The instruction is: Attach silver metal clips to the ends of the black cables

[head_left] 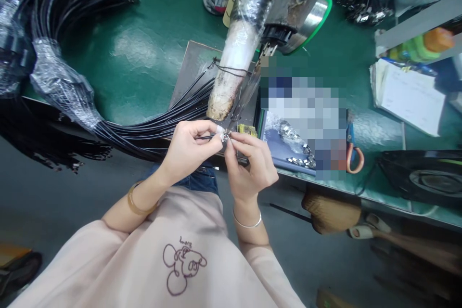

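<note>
- Two hands of yours meet near the front edge of the green surface [151,84], and one black cable [204,137] is between them, with its small metal end [226,135] at your fingertips.
- Your left hand [195,147] has its grip closed in a pinch of thumb and forefinger, and it has hold of this cable just behind the metal end.
- Your right hand [252,156] has its grip nearly closed too, pinching at the metal end from the other side; its exact contact is too small to see.
- Other cables of the bundle [144,131] run beside it to the left, into a clear plastic wrap [68,94].
- I judge that the cable is light and springy, smooth on its cover, so it can roll between the fingers; the bundle behind may pull it a little.
- The metal end looks hard but small, and probably easy to bend or to drop.
- For good hold, take the cable close behind its end with the left, and touch the metal only by its sides with the right.
- Please mind the yellow sponge [247,129] just beside your right fingers, and the white tube [231,65] near above your hands.
</note>
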A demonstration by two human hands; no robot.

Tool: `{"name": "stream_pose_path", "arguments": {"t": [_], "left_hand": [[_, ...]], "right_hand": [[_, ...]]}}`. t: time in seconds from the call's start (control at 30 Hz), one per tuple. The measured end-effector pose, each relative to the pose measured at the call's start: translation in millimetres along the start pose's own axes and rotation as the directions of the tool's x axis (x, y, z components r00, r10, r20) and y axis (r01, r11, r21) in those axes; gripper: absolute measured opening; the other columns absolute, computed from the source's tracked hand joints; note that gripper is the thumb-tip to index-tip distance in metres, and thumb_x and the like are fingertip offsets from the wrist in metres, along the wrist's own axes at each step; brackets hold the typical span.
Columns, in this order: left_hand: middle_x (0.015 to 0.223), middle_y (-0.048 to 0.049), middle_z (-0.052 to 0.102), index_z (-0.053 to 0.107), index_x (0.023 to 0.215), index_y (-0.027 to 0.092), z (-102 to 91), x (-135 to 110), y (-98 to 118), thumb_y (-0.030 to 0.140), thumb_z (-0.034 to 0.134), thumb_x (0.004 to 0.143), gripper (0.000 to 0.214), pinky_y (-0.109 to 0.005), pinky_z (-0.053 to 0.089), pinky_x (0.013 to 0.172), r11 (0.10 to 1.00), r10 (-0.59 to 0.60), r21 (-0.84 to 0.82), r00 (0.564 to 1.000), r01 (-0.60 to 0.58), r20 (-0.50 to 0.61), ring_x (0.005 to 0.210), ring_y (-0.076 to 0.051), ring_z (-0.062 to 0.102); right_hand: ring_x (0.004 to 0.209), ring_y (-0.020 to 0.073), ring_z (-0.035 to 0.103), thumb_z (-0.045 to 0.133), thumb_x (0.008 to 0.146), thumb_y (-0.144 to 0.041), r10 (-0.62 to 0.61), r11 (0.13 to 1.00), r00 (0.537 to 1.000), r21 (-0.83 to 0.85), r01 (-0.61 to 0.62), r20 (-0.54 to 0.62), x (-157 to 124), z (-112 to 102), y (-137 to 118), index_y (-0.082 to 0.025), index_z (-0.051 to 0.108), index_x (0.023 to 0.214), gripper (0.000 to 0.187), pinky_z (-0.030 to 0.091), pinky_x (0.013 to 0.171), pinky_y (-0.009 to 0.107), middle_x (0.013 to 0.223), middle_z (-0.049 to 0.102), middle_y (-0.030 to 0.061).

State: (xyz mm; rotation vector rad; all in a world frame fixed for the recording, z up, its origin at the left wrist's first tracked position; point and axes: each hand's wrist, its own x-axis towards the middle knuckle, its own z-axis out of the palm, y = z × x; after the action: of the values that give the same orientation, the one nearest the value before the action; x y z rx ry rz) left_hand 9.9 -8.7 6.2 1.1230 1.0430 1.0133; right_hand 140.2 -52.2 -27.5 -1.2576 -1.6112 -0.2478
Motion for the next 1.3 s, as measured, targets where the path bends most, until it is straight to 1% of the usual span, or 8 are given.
{"name": "stream_pose_path", "arguments": {"t": [0.17, 0.33, 0.43, 0.63, 0.77, 0.97, 1.1, 1.3], "left_hand": [[0.053, 0.0057, 0.048, 0.07, 0.065, 0.013, 0.0, -0.7, 0.7, 0.02, 0.066, 0.067, 0.009, -0.017, 0.025, 0.042, 0.999, 0.04, 0.035, 0.999, -0.04, 0.002, 0.048, -0.004, 0.026], [0.051, 0.0061, 0.04, 0.066, 0.062, 0.014, -3.3, 0.5, -2.2, 0.022, 0.066, 0.068, 0.01, -0.018, 0.02, 0.043, 0.998, 0.027, 0.059, 0.999, -0.029, 0.038, 0.049, -0.005, 0.026], [0.051, 0.0063, 0.037, 0.065, 0.062, 0.013, -4.1, 0.9, -3.6, 0.022, 0.066, 0.07, 0.012, -0.018, 0.019, 0.043, 0.997, 0.024, 0.067, 0.998, -0.027, 0.056, 0.05, -0.005, 0.025], [0.053, 0.0058, 0.04, 0.067, 0.067, 0.013, -2.3, -0.8, -2.3, 0.023, 0.066, 0.071, 0.011, -0.018, 0.022, 0.044, 0.996, 0.029, 0.089, 0.999, -0.033, 0.041, 0.05, -0.005, 0.028], [0.055, 0.006, 0.042, 0.068, 0.068, 0.014, -1.7, -1.5, -0.7, 0.023, 0.065, 0.071, 0.01, -0.018, 0.023, 0.043, 0.995, 0.045, 0.093, 0.999, -0.048, 0.029, 0.05, -0.005, 0.026], [0.052, 0.0056, 0.042, 0.066, 0.065, 0.014, -3.6, 0.6, -2.3, 0.025, 0.065, 0.07, 0.013, -0.018, 0.022, 0.044, 0.998, 0.014, 0.064, 0.999, -0.017, 0.049, 0.049, -0.005, 0.028], [0.053, 0.0037, 0.047, 0.066, 0.065, 0.013, -5.2, 2.4, -3.8, 0.026, 0.064, 0.069, 0.014, -0.02, 0.024, 0.046, 0.999, -0.011, 0.051, 0.997, 0.008, 0.074, 0.049, -0.006, 0.033], [0.049, 0.0075, 0.035, 0.064, 0.066, 0.015, -6.8, 0.8, -4.7, 0.025, 0.066, 0.072, 0.012, -0.021, 0.021, 0.047, 0.997, 0.013, 0.075, 0.997, -0.019, 0.081, 0.048, -0.006, 0.027]], "right_hand": [[0.083, 0.0147, 0.077, 0.074, 0.086, -0.006, 0.007, 1.0, 1.0, 0.009, -0.007, -0.011, 1.5, -0.8, -2.3, -0.024, 0.068, 0.094, 0.021, 0.064, 0.079, 0.027, 0.094, 0.079, 0.0014], [0.083, 0.0151, 0.078, 0.071, 0.087, -0.008, -0.01, 1.0, 1.0, 0.016, 0.01, -0.008, -1.9, -1.6, -0.8, -0.023, 0.063, 0.091, 0.017, 0.064, 0.076, 0.026, 0.093, 0.08, 0.0019], [0.082, 0.0143, 0.077, 0.071, 0.088, -0.008, 0.013, 1.0, 1.0, 0.02, -0.012, -0.01, -2.7, -0.8, 0.2, -0.023, 0.063, 0.092, 0.017, 0.063, 0.076, 0.026, 0.091, 0.08, 0.0013], [0.08, 0.0147, 0.077, 0.073, 0.087, -0.007, 0.043, 0.999, 0.999, 0.014, -0.043, -0.011, 1.1, 0.4, -2.0, -0.024, 0.067, 0.092, 0.018, 0.064, 0.077, 0.027, 0.09, 0.079, 0.0001], [0.081, 0.015, 0.076, 0.075, 0.085, -0.006, 0.054, 0.998, 0.998, 0.026, -0.053, -0.027, 1.5, 0.1, -3.1, -0.025, 0.07, 0.093, 0.021, 0.064, 0.079, 0.028, 0.092, 0.078, -0.0004], [0.084, 0.0162, 0.077, 0.072, 0.086, -0.008, 0.007, 0.999, 1.0, 0.04, -0.007, -0.007, -2.6, -1.3, -1.0, -0.024, 0.063, 0.092, 0.019, 0.065, 0.075, 0.028, 0.095, 0.08, 0.0028], [0.083, 0.0158, 0.078, 0.07, 0.088, -0.009, -0.001, 1.0, 1.0, 0.031, 0.0, 0.008, -4.1, -1.9, -0.2, -0.023, 0.061, 0.092, 0.017, 0.064, 0.077, 0.028, 0.094, 0.08, 0.0035], [0.086, 0.0156, 0.078, 0.071, 0.087, -0.007, 0.013, 0.999, 1.0, 0.052, -0.013, 0.006, -4.7, -2.3, 0.1, -0.021, 0.065, 0.093, 0.017, 0.063, 0.08, 0.027, 0.095, 0.08, 0.0037]]}}
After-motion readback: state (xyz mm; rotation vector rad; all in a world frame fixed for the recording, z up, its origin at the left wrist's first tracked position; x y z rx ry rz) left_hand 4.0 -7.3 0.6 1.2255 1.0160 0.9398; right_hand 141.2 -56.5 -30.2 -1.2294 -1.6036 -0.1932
